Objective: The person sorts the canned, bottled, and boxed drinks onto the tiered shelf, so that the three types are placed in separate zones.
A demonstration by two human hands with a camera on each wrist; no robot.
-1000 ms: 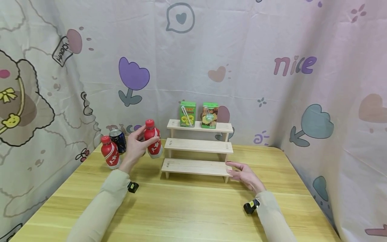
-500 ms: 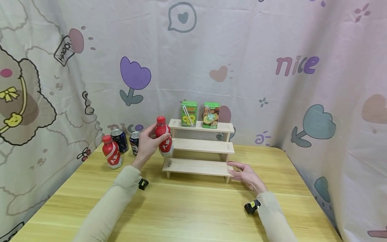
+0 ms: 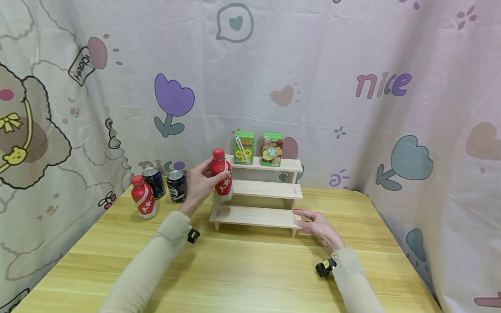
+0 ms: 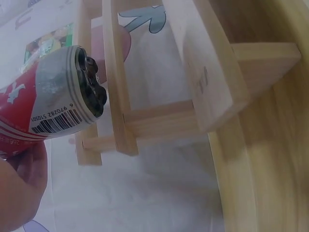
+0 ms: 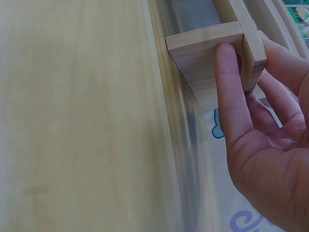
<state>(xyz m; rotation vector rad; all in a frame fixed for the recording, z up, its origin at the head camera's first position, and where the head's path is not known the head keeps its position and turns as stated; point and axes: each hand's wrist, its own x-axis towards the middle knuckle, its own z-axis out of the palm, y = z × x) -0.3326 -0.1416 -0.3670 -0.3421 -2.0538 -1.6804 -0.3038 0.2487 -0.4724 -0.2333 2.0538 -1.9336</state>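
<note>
My left hand [image 3: 200, 184] grips a red plastic bottle [image 3: 224, 188] with a red cap, held upright in front of the left end of a three-step wooden display rack [image 3: 254, 215]. Seen in the left wrist view, the bottle's dark ridged base [image 4: 91, 79] is clear of the boards. My right hand [image 3: 318, 228] holds the right end of the lowest step. Its thumb [image 5: 231, 82] presses on the end piece in the right wrist view, and the other fingers reach behind the board. Two green drink cartons, one with yellow flowers [image 3: 243, 150] and another [image 3: 272, 150], stand on the top step.
At the left of the wooden table [image 3: 242, 269] stands a second red bottle [image 3: 144, 198]. Beside it are two dark blue cans, one behind the bottle [image 3: 155, 182] and one further right [image 3: 177, 187]. A printed curtain [image 3: 250, 87] hangs behind the table.
My left hand has carried the red bottle rightward, from left of the rack to in front of its left end. The second can has come into sight. My right hand stays at the rack.
</note>
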